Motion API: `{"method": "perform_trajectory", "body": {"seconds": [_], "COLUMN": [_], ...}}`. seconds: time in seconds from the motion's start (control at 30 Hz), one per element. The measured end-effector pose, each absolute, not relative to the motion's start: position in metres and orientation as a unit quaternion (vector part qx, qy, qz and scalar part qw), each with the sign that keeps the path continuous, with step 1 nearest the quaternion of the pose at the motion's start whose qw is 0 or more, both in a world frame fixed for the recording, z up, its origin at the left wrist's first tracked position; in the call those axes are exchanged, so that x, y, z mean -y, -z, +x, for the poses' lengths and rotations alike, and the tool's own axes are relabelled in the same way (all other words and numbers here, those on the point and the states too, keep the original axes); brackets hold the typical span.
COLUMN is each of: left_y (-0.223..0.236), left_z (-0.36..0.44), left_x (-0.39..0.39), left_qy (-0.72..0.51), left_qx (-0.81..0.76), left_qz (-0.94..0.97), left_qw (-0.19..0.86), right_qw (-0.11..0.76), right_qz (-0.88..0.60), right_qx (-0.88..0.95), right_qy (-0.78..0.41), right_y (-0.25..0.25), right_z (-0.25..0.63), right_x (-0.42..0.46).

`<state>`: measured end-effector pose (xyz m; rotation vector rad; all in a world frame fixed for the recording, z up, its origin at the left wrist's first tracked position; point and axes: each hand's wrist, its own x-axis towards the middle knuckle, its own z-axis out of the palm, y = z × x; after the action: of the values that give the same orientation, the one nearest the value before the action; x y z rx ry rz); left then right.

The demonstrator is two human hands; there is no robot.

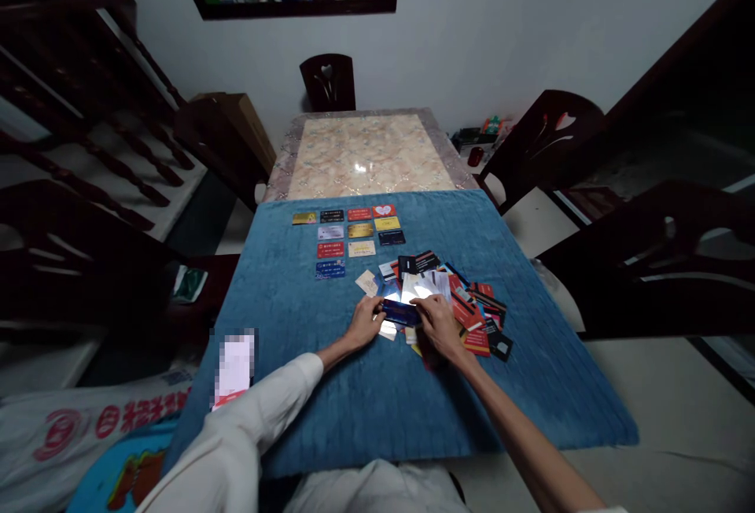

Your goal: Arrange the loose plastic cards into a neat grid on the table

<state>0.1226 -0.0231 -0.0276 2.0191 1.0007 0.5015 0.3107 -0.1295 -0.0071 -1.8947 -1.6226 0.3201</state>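
A dark blue card (399, 312) is held up between both hands, just above a loose pile of cards (465, 304). My left hand (364, 322) pinches its left end with fingers closed. At its right end, my right hand (440, 326) grips it too, and this hand covers part of the pile. Beyond the hands, several cards lie face up in spaced columns, among them a blue card (329, 269), a red card (330, 250), a gold card (360, 230) and a black card (332, 215).
A blue cloth (283, 340) covers the near part of the table, and the patterned tabletop (369, 153) shows beyond it. A phone (234, 363) with a blurred screen lies at the cloth's left edge. Dark wooden chairs (330, 82) surround the table. A white printed bag (88, 426) is at lower left.
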Motion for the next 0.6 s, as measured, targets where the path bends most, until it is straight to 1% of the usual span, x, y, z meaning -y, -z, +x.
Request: {"method": "perform_trajectory", "body": {"seconds": [0.23, 0.37, 0.6], "left_y": [0.025, 0.021, 0.008], "left_z": [0.123, 0.122, 0.118], "left_x": [0.023, 0.024, 0.032], "left_qy": [-0.204, -0.202, -0.135], "left_qx": [-0.380, -0.364, -0.332], "left_qz": [0.810, 0.820, 0.887], "left_qw": [0.398, 0.392, 0.292], "right_qw": [0.282, 0.289, 0.326], "right_qz": [-0.715, -0.720, -0.722], "right_qx": [0.630, 0.622, 0.600], "right_qy": [-0.111, -0.104, -0.110], "right_y": [0.012, 0.013, 0.020], "right_z": [0.315, 0.313, 0.310], "right_x": [0.127, 0.125, 0.123]}}
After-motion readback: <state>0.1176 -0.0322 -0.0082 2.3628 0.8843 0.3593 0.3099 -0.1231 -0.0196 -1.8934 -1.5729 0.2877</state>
